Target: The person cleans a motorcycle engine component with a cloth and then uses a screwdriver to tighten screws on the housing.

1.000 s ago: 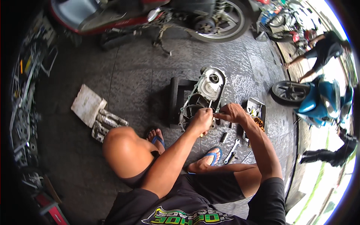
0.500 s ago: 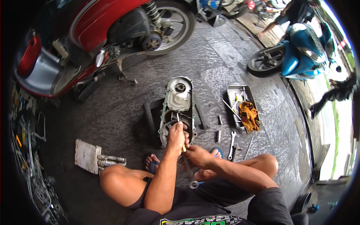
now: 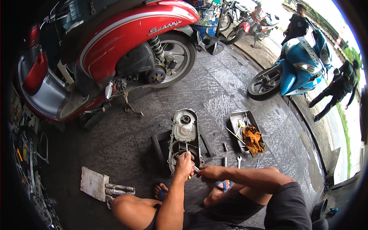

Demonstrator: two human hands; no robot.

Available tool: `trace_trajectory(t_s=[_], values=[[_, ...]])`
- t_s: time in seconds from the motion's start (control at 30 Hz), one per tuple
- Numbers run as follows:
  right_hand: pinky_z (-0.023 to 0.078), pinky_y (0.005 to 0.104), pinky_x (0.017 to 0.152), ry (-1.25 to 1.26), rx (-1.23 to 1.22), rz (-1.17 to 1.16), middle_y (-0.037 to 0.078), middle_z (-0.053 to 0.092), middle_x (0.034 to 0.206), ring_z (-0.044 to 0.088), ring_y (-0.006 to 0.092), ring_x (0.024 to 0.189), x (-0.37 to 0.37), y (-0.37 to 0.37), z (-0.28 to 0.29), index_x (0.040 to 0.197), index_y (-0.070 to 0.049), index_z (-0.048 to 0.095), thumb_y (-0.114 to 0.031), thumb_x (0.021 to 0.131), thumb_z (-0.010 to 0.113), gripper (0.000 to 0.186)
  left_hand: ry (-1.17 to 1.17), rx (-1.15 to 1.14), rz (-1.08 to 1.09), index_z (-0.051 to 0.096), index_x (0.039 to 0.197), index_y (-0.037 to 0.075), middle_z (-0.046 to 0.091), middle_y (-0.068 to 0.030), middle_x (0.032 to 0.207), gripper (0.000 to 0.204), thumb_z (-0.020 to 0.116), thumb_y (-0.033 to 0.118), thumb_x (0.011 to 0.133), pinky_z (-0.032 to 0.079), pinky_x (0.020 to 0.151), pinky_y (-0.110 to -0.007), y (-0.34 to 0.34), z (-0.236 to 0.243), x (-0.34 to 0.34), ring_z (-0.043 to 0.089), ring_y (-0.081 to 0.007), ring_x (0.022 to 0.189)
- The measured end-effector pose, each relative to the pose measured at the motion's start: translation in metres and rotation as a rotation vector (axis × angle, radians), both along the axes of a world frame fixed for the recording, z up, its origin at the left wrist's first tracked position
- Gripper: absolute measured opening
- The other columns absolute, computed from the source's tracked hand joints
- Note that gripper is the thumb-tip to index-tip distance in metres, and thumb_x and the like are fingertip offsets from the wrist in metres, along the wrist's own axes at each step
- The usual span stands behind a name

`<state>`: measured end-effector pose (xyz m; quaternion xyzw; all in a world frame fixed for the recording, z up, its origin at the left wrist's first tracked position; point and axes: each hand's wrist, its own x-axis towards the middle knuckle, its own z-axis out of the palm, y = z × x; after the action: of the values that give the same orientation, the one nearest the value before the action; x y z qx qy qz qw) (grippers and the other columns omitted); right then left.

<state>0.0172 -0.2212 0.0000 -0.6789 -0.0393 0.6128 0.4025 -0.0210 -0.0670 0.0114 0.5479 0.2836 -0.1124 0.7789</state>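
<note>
Engine cover (image 3: 184,135) lies flat on dark floor (image 3: 214,96), between person's feet and red scooter (image 3: 115,42). Left hand (image 3: 184,164) rests on its lower end, fingers clamped on a small tool (image 3: 196,168). Right hand (image 3: 207,172) just beside, fingers together at tool's tip. Metal tray (image 3: 234,119) with orange rag (image 3: 253,138) near right; wrench (image 3: 239,161) on floor.

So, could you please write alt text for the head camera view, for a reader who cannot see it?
A squatting person's left hand and right hand work with a small tool on a grey engine cover lying on the dark tiled floor. A metal tray holding an orange rag lies to the right, and a red scooter stands behind.
</note>
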Motion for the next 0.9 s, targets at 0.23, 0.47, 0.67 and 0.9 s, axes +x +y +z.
trace_trajectory(t_s=[0.23,0.47,0.67,0.9], values=[[0.047,0.044,0.062,-1.298,-0.049,0.806,0.017,0.064,0.076,0.063,0.0336,0.074,0.107,0.004,0.03,0.084,-0.009,0.066,-0.041,0.085,0.052,0.035,0.037,0.016,-0.083,0.049,0.088,0.004,0.042,-0.0026,0.056,0.034,0.036,0.035,0.096,0.033,0.032,-0.026,0.0,0.0,0.0,0.038,-0.0103,0.038],[0.051,0.035,0.062,-0.251,-0.121,0.35,0.011,0.065,0.08,0.064,0.0207,0.072,0.052,-0.021,0.046,0.1,-0.001,0.06,-0.032,0.09,0.049,0.034,0.037,-0.006,-0.072,0.048,0.089,0.005,0.043,-0.0027,0.057,0.034,0.033,0.034,0.097,0.035,0.033,-0.027,-0.001,0.001,0.0,0.04,-0.0114,0.039],[0.055,0.037,0.06,0.178,0.05,-0.166,0.017,0.065,0.082,0.066,0.0266,0.066,-0.018,0.006,0.029,0.11,0.003,0.051,-0.023,0.093,0.044,0.032,0.013,0.013,-0.046,0.049,0.09,0.004,0.044,-0.0029,0.056,0.033,0.033,0.032,0.097,0.035,0.032,-0.027,-0.002,0.001,0.001,0.041,-0.0113,0.037],[0.046,0.0464,0.075,-1.229,-0.204,0.661,0.016,0.065,0.072,0.065,0.0327,0.07,0.081,-0.009,0.034,0.082,-0.006,0.064,-0.032,0.083,0.05,0.029,0.023,0.067,-0.112,0.049,0.09,0.005,0.043,-0.0016,0.056,0.032,0.034,0.032,0.097,0.036,0.034,-0.026,-0.004,0.004,-0.001,0.04,-0.0105,0.039]])
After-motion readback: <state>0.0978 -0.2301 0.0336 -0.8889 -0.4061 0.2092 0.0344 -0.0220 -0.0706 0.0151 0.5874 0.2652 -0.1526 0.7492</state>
